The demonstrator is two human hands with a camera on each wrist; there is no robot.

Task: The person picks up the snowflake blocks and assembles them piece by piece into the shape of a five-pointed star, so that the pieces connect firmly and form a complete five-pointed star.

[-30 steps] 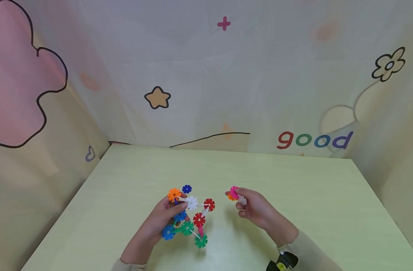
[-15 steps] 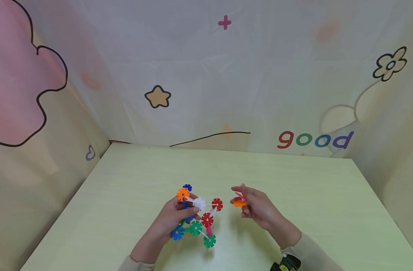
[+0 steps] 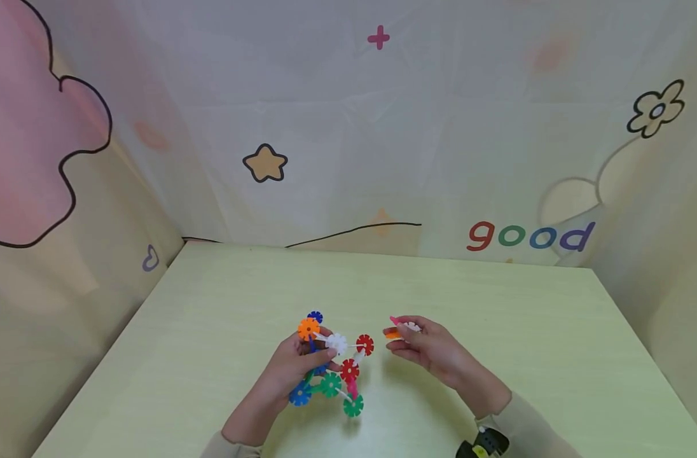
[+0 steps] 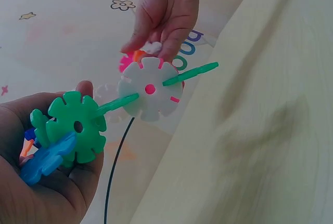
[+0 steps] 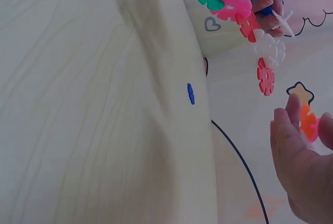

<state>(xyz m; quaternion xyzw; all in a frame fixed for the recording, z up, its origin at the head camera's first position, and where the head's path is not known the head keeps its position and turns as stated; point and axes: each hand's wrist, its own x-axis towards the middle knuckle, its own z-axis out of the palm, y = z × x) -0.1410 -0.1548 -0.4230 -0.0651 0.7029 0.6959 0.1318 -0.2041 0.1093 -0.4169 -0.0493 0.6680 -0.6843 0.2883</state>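
My left hand (image 3: 280, 369) grips a linked chain of notched plastic snowflake discs, its thumb by the white disc (image 3: 337, 344). The chain runs through an orange disc (image 3: 308, 329), blue discs (image 3: 300, 394), green discs (image 3: 330, 385) and red discs (image 3: 365, 345), held above the table. In the left wrist view a green disc (image 4: 78, 125) sits in the palm. To the right, apart from the chain, my right hand (image 3: 437, 350) pinches a small cluster: an orange disc (image 5: 309, 122), a pink disc (image 4: 126, 62) and a white disc (image 3: 411, 327). Fingers partly hide this cluster.
A loose dark blue disc (image 5: 191, 93) lies on the pale wooden table (image 3: 497, 331), just beyond my left hand. Printed cloth walls (image 3: 348, 127) stand at the back and both sides. A dark wrist device (image 3: 484, 443) sits at my right cuff.
My left hand and the chain have shifted a little to the right, then stayed there. The small cluster has been turned in my right fingers, its white disc hidden, then visible again.
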